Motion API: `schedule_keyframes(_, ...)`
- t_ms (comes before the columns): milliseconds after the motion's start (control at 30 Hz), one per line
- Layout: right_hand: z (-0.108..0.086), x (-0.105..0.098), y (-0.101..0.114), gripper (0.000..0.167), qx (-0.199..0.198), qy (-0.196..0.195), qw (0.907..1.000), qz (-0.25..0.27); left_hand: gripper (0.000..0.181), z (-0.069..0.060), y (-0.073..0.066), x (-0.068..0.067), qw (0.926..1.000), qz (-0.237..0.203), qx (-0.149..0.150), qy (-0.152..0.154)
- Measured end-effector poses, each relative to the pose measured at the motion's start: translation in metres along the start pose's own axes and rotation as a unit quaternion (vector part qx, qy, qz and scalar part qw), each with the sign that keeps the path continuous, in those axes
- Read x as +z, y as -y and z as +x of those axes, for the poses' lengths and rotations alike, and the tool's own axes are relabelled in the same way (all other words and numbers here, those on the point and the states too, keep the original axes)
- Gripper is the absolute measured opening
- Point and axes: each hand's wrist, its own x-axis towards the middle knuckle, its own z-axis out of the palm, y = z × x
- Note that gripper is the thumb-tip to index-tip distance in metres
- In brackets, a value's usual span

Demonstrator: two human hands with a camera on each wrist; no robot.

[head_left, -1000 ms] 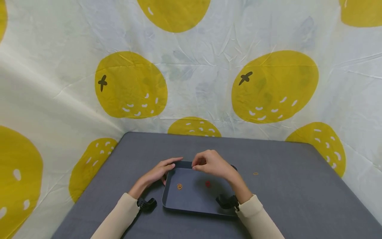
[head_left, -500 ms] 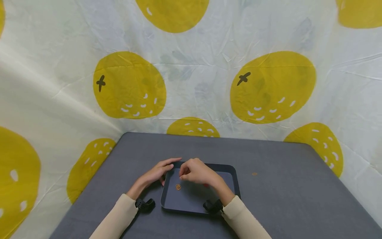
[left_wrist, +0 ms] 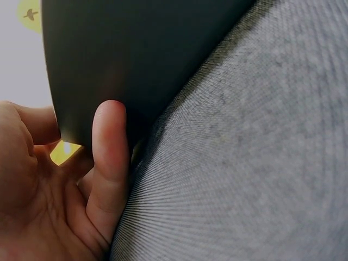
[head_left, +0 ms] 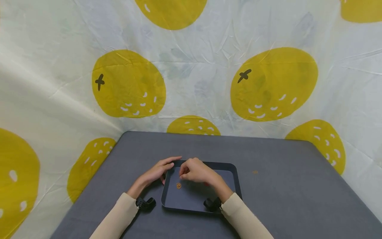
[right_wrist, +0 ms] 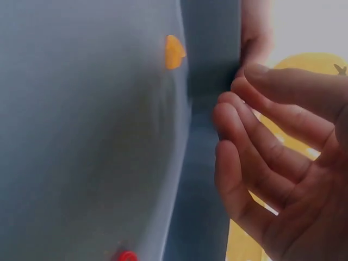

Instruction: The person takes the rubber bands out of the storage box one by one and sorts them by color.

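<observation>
In the left wrist view we see what the head view mostly hides: a finger of the left hand flat against the outer wall of the dark tray. The right wrist view, at its bottom edge, gives us the red band, which the right hand nearly covers in the head view. The left hand is loosely spread at the tray's upper left corner. The right is curled above the tray, thumb and forefinger tips close together; we cannot tell whether anything is between them.

The tray sits at lower centre of the frame, with bare grey table stretching to its right around one thin orange band. The tray is shallow, with rounded corners and a raised rim; small orange bands lie overlapping on its left side.
</observation>
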Motion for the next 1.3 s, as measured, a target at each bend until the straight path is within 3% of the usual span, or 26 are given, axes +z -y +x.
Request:
schedule_keyframes(267,0.003,0.01,-0.001,0.006,-0.001,0.019,0.9992,-0.035,0.044,0.0,0.0,0.0,1.0,-0.007,0.005,0.003)
schedule_keyframes(667,0.005,0.011,-0.007,0.005,-0.01,0.037,0.9992,-0.01,0.044,0.0,0.001,0.0,0.9999,-0.006,0.01,0.006)
schedule_keyframes(900,0.012,0.017,-0.011,0.007,-0.026,0.043,0.9986,-0.014,0.044,-0.002,0.001,0.001,0.9999,-0.006,0.011,0.004)
schedule_keyframes(1300,0.016,0.019,-0.01,0.015,-0.02,0.049,0.9984,-0.02,0.044,-0.001,0.0,0.0,0.9999,-0.012,0.01,0.006)
